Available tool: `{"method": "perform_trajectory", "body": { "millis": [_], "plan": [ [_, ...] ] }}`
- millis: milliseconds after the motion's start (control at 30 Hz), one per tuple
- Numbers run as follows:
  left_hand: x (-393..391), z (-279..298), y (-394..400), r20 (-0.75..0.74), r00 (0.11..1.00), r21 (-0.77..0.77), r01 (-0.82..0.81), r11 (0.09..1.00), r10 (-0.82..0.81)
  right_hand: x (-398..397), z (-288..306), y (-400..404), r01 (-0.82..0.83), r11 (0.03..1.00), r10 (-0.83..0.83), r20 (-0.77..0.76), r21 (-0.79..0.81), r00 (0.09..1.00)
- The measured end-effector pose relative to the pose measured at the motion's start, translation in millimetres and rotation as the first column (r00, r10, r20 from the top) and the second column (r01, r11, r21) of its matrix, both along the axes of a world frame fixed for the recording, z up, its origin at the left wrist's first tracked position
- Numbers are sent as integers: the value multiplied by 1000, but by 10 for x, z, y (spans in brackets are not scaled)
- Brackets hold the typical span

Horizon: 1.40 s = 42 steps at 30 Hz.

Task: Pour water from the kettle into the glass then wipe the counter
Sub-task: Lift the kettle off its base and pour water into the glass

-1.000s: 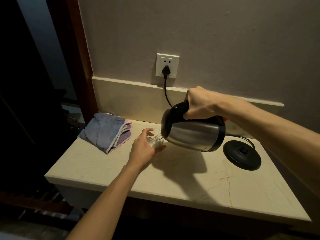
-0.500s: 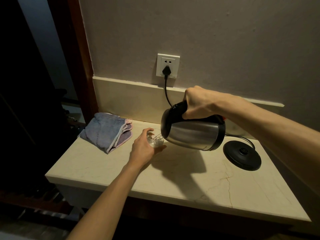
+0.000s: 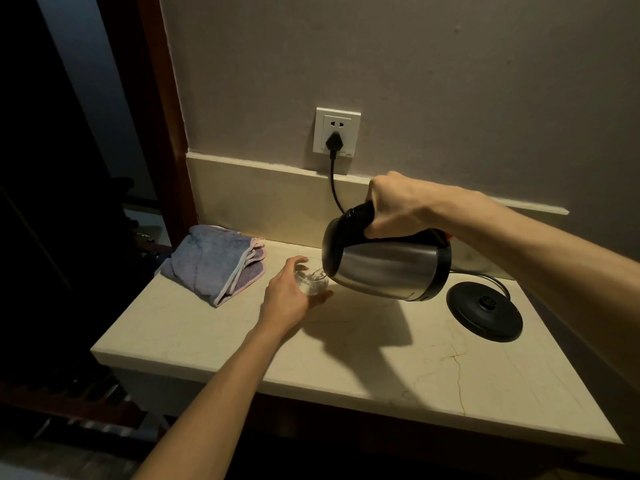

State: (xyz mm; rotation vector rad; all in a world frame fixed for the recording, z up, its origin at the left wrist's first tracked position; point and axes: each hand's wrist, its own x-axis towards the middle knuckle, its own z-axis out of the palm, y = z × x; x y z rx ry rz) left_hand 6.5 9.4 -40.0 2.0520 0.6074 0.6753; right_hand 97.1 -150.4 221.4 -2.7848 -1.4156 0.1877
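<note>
So the person's mid-pour right now. The right hand is wrapped tight around the black handle of the steel kettle, fingers curled shut on it, and the kettle's tipped over almost on its side with the spout right above the glass. Compared with a second ago the kettle looks tipped maybe a hair further and has barely shifted otherwise, so this reads as a steady pour, not the start or the end of one. You can see a thin stream going in and some water sitting in the glass, though I can't really tell how full it is in this light.

The left hand cups the glass from the near side, fingers and thumb curved around it, holding it steady on the counter. The kettle's black base sits empty off to the right, well apart.

Wiping hasn't started. The folded bluish cloth is lying at the back left corner, untouched, near the glass. My guess is they level the kettle soon.
</note>
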Motion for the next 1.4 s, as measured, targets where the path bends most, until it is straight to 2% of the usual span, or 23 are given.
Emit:
{"method": "perform_trajectory", "body": {
  "millis": [1033,1400],
  "plan": [
    [-3,5,1,9,1000,-3,13,1000,-13,-36,24,-18,-10,1000,10,18,-5,1000],
    [-14,31,-2,-20,1000,4,0,1000,0,44,-88,-166,-9,996,7,26,85,1000]
  ]
}}
